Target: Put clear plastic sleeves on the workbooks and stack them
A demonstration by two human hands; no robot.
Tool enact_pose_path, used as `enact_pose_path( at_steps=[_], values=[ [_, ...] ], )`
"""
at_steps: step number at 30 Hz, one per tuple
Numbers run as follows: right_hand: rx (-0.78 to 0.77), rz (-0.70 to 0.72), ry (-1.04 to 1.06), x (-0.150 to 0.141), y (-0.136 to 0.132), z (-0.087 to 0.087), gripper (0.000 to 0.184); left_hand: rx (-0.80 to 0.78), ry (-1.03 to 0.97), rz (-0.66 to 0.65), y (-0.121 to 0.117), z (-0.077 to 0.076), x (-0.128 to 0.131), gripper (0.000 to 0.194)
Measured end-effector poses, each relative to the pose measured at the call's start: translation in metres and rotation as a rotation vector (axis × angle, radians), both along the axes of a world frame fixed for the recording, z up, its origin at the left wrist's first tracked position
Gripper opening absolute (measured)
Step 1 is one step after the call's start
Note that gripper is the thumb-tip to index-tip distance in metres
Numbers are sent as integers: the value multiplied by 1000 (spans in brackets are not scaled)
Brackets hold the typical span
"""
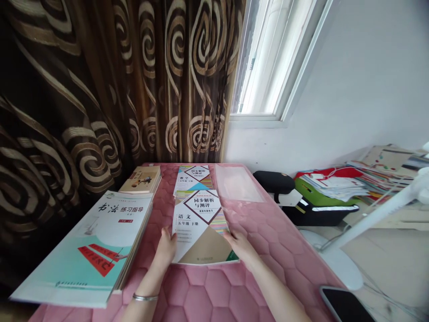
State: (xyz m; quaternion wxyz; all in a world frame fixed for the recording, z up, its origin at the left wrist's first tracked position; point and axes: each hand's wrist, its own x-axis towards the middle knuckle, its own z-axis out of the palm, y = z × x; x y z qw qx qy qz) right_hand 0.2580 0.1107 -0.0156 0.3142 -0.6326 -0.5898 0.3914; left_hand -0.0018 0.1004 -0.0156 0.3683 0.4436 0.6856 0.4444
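Observation:
A workbook with a white, tan and striped cover lies on the pink quilted table cover. My left hand holds its left edge near the bottom corner, fingers closed on it. My right hand holds its right edge in the same way. A silver bangle circles my left wrist. Behind the workbook, partly under it, lies a similar book with a blue and striped cover.
A stack of teal-and-white books lies at the left, with a smaller brown book behind it. A clear plastic sleeve, a black device, piled papers, a white lamp arm and a phone sit to the right.

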Motion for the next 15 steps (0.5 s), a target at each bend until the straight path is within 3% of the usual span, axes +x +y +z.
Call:
enact_pose_path(
  at_steps=[3,9,15],
  values=[
    [47,59,53,-1,0,4,39,-8,15,-27,1,3,-1,8],
    [156,61,-20,-4,-8,3,29,-5,-103,-80,-7,7,-4,16],
    [432,-63,-122,-2,-16,14,30,300,-147,-120,-16,27,6,30]
  ],
)
